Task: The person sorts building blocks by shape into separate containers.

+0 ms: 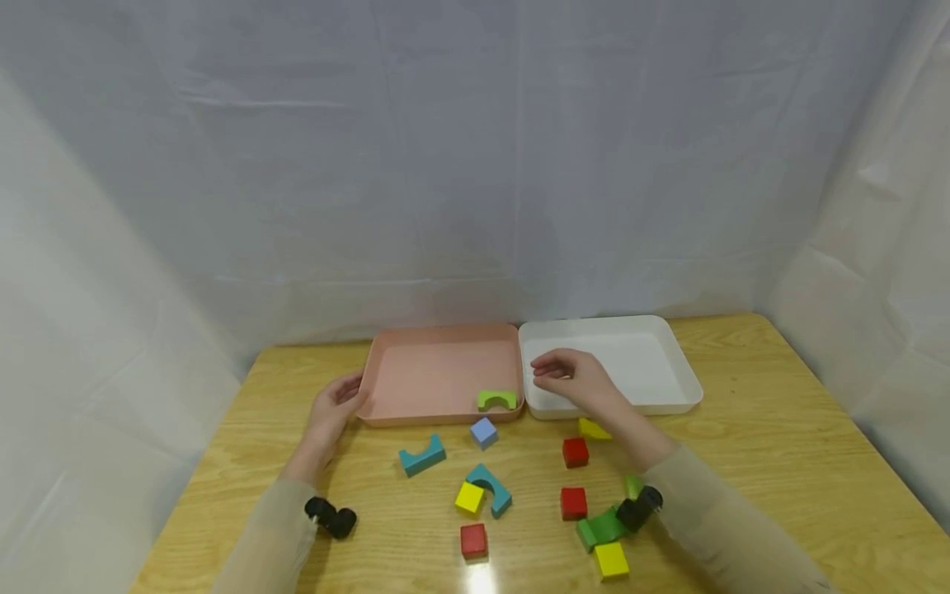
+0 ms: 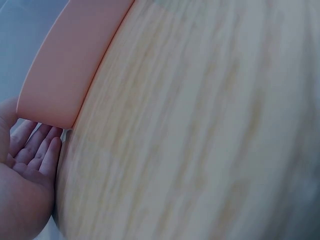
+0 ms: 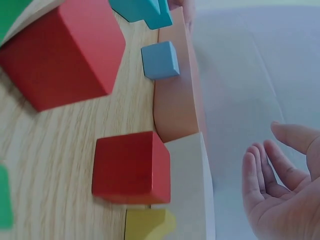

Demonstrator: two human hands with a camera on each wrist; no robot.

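My left hand rests against the left side of the pink tray; in the left wrist view its fingers pass behind the tray's corner. A lime-green arch block lies inside that tray at its front right. Over the left part of the white tray hovers my right hand, thumb and fingers apart with nothing between them. Near this forearm are a partly covered yellow block and a red cube. A light-blue cube sits just before the pink tray.
Two teal arch blocks, one nearer the left hand, lie on the wooden table. Also there are a yellow cube, two more red cubes, a green arch block and another yellow cube. White cloth stands behind.
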